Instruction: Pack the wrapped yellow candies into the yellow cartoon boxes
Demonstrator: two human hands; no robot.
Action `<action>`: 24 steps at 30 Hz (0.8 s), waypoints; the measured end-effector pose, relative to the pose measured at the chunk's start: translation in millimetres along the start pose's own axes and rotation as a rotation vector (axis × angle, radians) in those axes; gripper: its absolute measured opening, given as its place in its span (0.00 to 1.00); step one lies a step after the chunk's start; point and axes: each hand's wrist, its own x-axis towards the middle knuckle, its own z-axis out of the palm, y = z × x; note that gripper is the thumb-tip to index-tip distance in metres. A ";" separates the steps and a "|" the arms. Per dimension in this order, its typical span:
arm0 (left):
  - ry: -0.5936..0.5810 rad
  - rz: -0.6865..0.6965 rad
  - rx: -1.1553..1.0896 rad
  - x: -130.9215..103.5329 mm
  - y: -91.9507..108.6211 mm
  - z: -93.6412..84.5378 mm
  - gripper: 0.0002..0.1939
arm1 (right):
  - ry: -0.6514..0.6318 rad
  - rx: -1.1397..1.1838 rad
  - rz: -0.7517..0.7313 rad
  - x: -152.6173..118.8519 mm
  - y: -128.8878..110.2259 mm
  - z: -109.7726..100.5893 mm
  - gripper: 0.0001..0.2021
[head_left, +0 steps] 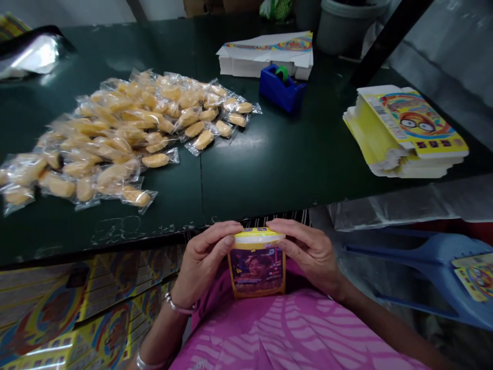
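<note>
A small printed carton [256, 270], yellow with a dark picture panel, stands upright against my lap, below the table's front edge. My left hand [206, 259] grips its upper left corner between thumb and fingers. On the opposite corner, my right hand [310, 252] holds it the same way. A white strip shows along the carton's top edge, under a yellow printed flap. Beyond my hands, a heap of yellow, individually wrapped snack pieces [134, 121] covers the left part of the dark green table [262, 164].
A blue tape dispenser [281, 92] with green tape sits before a stack of flat white cartons [265, 54]. Flattened yellow cartons [416, 123] are piled at the right. A blue stool [435, 257] stands lower right; printed boxes [111, 329] fill the lower left. Behind is a grey bucket [342, 25].
</note>
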 end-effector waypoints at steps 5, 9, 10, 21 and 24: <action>0.138 0.236 0.225 -12.7 -10.3 11.4 0.15 | -0.028 -0.023 -0.067 -0.3 3.3 1.5 0.11; 0.021 0.349 0.354 -26.0 -15.4 8.8 0.20 | -0.062 -0.024 -0.066 -2.8 3.4 2.4 0.11; 0.003 0.350 0.363 -29.4 -15.2 7.0 0.21 | -0.074 -0.022 -0.066 -3.6 3.3 2.9 0.11; 0.087 -0.024 -0.084 -25.5 -10.8 7.2 0.07 | -0.041 0.235 0.139 6.3 3.2 20.4 0.03; 0.154 0.055 0.064 -29.9 -13.8 11.9 0.09 | -0.047 0.285 0.161 2.6 6.1 24.3 0.04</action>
